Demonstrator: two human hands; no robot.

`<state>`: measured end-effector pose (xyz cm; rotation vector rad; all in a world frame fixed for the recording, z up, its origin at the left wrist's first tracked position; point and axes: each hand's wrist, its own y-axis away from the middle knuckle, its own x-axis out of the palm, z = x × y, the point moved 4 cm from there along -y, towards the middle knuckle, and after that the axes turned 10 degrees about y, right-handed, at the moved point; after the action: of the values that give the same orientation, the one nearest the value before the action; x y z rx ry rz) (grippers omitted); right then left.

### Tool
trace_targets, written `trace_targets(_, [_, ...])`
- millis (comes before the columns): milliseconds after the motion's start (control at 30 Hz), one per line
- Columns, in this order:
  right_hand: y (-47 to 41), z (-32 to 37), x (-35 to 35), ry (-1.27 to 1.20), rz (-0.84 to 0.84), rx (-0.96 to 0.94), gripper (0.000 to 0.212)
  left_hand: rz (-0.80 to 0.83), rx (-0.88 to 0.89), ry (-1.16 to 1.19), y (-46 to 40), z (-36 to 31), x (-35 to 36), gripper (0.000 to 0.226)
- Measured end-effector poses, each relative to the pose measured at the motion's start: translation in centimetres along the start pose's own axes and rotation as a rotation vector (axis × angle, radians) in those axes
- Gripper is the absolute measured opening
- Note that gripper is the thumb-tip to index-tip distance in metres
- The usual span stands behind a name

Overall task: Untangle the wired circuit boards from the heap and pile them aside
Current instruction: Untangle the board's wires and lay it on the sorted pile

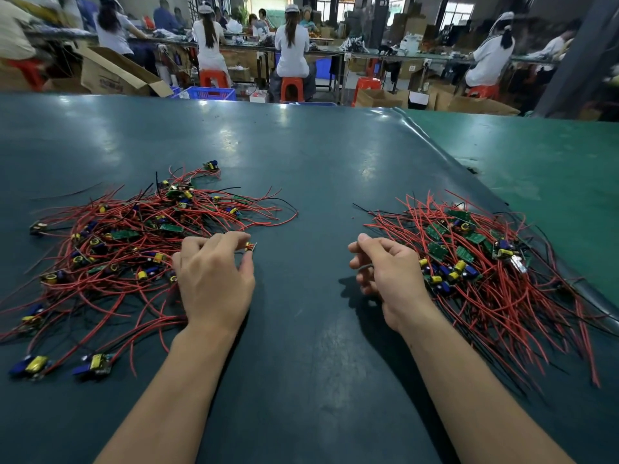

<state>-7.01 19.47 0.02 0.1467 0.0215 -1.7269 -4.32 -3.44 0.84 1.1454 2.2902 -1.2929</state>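
Left hand (pixel 214 279) at right edge of tangled heap (pixel 134 246), index finger and thumb pinching small circuit board (pixel 249 246) with yellow component. Right hand (pixel 385 272) loosely curled, hovering just left of second pile (pixel 485 262), holding nothing visible. Both masses: red and black wires, green boards, yellow and blue components. Two loose boards (pixel 95 363) near front-left of dark green table mat (pixel 318 179). Lighter green mat (pixel 552 182) at right. Workers on orange stools (pixel 291 88) at benches behind.
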Motion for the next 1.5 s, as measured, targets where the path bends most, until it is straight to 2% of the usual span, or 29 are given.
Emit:
trace_targets(67, [0.1,0.1,0.3,0.046,0.064,-0.020,0.022,-0.010,0.119,0.124,0.1,-0.8,-0.1,0.024])
trace_targets(133, [0.5,0.3,1.2,0.094,0.194,-0.073,0.004,-0.046,0.247,0.179,0.3,-1.9,-0.2,0.021])
trace_targets(233, [1.4,0.2,3.0,0.175,0.429,-0.242,0.047,-0.018,0.480,0.223,0.9,-3.7,0.1,0.009])
trace_targets(267, [1.7,0.3,3.4,0.230,0.451,-0.314,0.053,0.018,0.558,0.244,1.2,-4.2,0.4,0.007])
trace_targets(367, [1.6,0.3,3.6,0.405,0.326,-0.461,0.041,0.104,0.681,0.333,1.8,-5.0,1.3,0.003])
trace_targets(433, [1.3,0.3,3.4,0.473,0.217,-0.480,0.034,0.085,0.698,0.340,2.0,-5.3,1.3,0.003])
trace_targets(567, [0.6,0.0,2.2,0.263,0.084,-0.333,0.022,-0.176,0.712,0.323,2.5,-5.9,-0.1,0.006])
trace_targets(633, [0.4,0.0,1.4,0.104,0.031,-0.246,0.014,-0.198,0.736,0.375,2.8,-6.2,-0.4,0.011])
trace_targets(700, [0.2,0.1,1.0,-0.061,0.019,-0.166,0.009,-0.099,0.659,0.501,2.8,-5.9,0.0,0.017])
trace_targets(800, [0.3,0.5,0.8,-0.183,0.026,-0.107,0.005,0.076,0.341,0.703,2.2,-5.0,0.7,0.023])
trace_targets(867, [0.4,0.7,0.8,-0.192,0.058,-0.117,0.006,0.160,0.193,0.790,2.0,-4.4,1.3,0.028])
trace_targets(967, [0.6,0.6,1.3,-0.133,0.124,-0.139,0.004,0.378,0.097,0.863,1.8,-4.0,2.4,0.043])
trace_targets(1033, [0.7,0.5,1.6,-0.084,0.157,-0.150,0.004,0.532,0.034,0.869,2.0,-3.9,3.3,0.062])
trace_targets(1100, [0.8,0.4,1.9,-0.031,0.216,-0.173,0.006,0.595,-0.005,0.803,2.1,-3.9,3.9,0.076])
trace_targets(1167, [1.0,0.2,2.1,0.095,0.270,-0.234,0.011,0.625,0.000,0.826,2.1,-3.8,4.1,0.070])
trace_targets(1267, [0.9,0.2,1.9,0.297,0.221,-0.315,0.018,0.594,0.086,0.771,2.0,-3.7,3.9,0.057])
trace_targets(1400, [1.1,0.8,1.9,0.254,0.170,-0.368,0.014,0.425,0.097,0.778,1.7,-3.5,3.7,0.021])
trace_targets(1500, [1.4,1.0,2.0,0.126,0.174,-0.325,0.011,0.357,0.028,0.911,1.5,-3.3,3.6,0.012])
